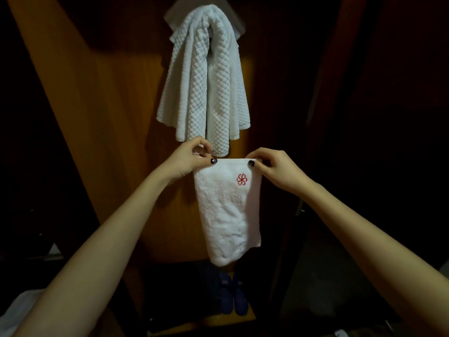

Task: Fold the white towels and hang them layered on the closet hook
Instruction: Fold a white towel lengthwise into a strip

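L hand (192, 158) & R hand (272, 166) pinch folded towel's (227, 212) top corners mid-frame, prob. squaring it under hung waffle towel (206, 76).

Dim, dark corners, wide-angle edge distortion

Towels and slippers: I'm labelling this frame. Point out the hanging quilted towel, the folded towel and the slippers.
hanging towel (184, 93): head view, left drape.
folded towel (226, 215): head view, middle of front face.
slippers (240, 302): head view, upper of the right-hand one.
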A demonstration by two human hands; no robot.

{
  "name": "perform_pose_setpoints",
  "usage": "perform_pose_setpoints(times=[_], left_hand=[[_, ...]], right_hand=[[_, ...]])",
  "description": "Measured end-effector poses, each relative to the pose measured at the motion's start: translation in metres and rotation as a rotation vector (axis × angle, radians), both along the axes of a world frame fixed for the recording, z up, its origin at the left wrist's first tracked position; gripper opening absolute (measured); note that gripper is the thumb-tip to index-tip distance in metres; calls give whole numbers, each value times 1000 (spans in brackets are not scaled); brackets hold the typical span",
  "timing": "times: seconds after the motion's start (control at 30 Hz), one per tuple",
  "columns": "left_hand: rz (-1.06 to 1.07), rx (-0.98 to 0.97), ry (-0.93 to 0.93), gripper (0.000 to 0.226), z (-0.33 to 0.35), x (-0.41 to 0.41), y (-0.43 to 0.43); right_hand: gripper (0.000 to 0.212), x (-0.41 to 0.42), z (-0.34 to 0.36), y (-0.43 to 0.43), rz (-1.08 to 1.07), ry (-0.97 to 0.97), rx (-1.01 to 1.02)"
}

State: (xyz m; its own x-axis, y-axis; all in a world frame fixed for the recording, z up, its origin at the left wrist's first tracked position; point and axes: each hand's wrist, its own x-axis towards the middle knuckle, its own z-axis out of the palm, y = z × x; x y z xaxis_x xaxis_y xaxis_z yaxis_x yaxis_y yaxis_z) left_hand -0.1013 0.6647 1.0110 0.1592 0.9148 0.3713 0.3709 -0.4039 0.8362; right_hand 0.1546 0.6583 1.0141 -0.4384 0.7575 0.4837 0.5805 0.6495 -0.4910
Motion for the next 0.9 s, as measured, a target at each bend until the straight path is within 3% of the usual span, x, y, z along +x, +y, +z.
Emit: perform_pose_setpoints(times=[0.17,0.33,0.5,0.73,0.9], left_hand=[[-164,-40,162,36,11,5,-11],[-171,24,477,38,8,32,-18],[-121,-48,474,4,-1,46,-19],[-64,-101,684,6,-11,50,-20],[-116,-205,678,15,-20,45,-25]], right_hand=[[5,-12,-1,-6,39,59,-6],[4,-14,0,-13,81,32,-21],[9,-4,-9,-20,30,-15,12],[22,-1,-31,-26,-16,-172,-14],[7,-5,-38,-28,-17,-194,-140]])
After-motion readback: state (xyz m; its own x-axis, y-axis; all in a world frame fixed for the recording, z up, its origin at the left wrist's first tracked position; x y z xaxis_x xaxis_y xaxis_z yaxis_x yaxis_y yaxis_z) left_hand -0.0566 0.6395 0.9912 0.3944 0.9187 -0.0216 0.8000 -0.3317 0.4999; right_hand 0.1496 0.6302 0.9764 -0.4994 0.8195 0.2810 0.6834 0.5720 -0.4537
